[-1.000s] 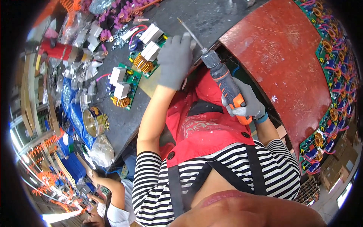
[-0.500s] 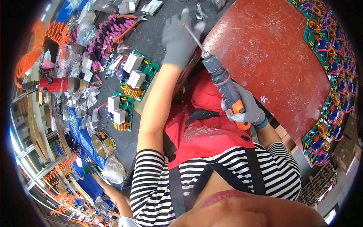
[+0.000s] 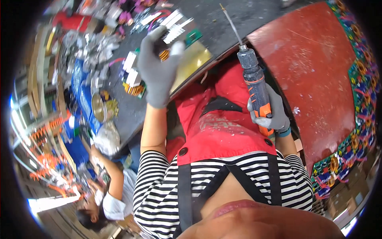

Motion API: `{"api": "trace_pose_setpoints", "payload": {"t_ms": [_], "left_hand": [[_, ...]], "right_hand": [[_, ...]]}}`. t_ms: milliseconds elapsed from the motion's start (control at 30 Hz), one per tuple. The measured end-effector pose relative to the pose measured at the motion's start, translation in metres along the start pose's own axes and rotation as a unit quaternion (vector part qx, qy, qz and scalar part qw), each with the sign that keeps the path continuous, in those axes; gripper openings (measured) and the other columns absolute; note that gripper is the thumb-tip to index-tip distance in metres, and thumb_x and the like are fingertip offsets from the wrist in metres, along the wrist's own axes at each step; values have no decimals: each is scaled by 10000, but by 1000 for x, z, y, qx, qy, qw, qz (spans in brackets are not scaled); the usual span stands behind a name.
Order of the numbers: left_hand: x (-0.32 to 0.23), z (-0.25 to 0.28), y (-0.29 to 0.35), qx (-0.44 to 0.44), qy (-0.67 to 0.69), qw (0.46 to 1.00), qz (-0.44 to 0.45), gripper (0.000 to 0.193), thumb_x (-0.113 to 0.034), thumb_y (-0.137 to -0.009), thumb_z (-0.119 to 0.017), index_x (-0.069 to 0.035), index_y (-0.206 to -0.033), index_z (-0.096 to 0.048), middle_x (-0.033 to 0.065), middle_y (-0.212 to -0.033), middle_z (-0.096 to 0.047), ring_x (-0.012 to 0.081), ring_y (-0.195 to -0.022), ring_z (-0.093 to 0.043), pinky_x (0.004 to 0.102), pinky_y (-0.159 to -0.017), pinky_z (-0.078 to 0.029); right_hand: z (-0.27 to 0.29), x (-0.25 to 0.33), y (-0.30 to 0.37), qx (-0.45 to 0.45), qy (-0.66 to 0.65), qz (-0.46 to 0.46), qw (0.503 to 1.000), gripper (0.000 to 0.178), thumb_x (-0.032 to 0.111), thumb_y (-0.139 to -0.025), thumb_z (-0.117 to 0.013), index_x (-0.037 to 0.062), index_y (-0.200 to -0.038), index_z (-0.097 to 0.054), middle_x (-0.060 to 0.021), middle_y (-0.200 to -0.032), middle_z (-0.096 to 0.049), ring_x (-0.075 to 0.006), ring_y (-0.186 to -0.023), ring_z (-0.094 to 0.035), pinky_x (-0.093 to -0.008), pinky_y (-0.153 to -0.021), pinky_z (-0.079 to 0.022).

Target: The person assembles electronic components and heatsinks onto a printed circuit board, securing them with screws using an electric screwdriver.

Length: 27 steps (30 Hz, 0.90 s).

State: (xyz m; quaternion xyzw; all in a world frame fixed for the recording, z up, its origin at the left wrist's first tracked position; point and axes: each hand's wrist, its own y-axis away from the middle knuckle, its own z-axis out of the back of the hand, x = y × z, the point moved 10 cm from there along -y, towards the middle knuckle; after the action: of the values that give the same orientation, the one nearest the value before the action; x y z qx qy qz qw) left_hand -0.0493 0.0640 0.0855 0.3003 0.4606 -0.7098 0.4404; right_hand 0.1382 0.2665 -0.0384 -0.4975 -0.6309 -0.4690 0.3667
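Note:
My left hand, in a grey glove, reaches over the left bench with thumb and fingers apart. Just beyond its fingertips is a silvery finned heat sink, blurred, by a green circuit board. A copper coil shows between thumb and fingers. Beside the hand stands another board's white heat sink, with a copper coil below it. My right hand, also gloved, is wrapped round a black-and-orange electric screwdriver. Its long bit points up and away, with a brass-coloured tip.
A red board lies at right, lined by several circuit boards. Under my left wrist is a yellowish plate. Farther left are a red power tool, a blue tray, a tin and another person.
My left hand has moved from beside the screwdriver's tip left and down to the circuit boards. The view has shifted; the right hand keeps its grip on the screwdriver.

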Motion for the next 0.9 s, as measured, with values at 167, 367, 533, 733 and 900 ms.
{"api": "trace_pose_setpoints", "payload": {"t_ms": [167,367,533,733,900], "left_hand": [[23,104,21,-3,-187,982,-7,530,-86,-772,-735,-29,-1278,-590,37,-1017,-591,110,-903,-589,244,-820,-492],[46,114,25,3,-275,960,-53,458,-158,-750,-755,-101,-1191,-646,64,-918,-683,199,-905,-656,345,-856,-498],[50,97,30,32,-415,895,-157,390,-217,-734,-763,-156,-1112,-687,26,-905,-672,207,-870,-630,330,-872,-413],[56,89,33,41,-447,875,-182,360,-281,-760,-743,-188,-1105,-699,-5,-941,-676,177,-900,-620,349,-939,-363],[53,88,33,17,-459,863,-210,351,-303,-774,-731,-184,-1102,-705,5,-912,-670,186,-897,-617,363,-933,-359]], "right_hand": [[-51,-21,-23,120,-17,-53,991,789,90,-586,-697,-40,-1311,-414,-87,-859,-619,-113,-691,-585,-265,-653,-489],[-87,-48,-27,182,-24,-103,978,837,85,-589,-725,-39,-1348,-396,-82,-915,-626,-116,-742,-592,-271,-695,-496],[-93,-52,-23,204,18,-78,976,897,83,-645,-736,-30,-1427,-313,-86,-937,-626,-133,-812,-612,-292,-746,-518],[-93,-57,-24,183,26,-104,977,929,100,-599,-751,-25,-1419,-334,-95,-945,-631,-131,-769,-610,-280,-710,-513],[-95,-60,-25,184,11,-123,975,949,100,-598,-758,-22,-1432,-321,-96,-944,-629,-134,-791,-613,-285,-733,-515]]}}
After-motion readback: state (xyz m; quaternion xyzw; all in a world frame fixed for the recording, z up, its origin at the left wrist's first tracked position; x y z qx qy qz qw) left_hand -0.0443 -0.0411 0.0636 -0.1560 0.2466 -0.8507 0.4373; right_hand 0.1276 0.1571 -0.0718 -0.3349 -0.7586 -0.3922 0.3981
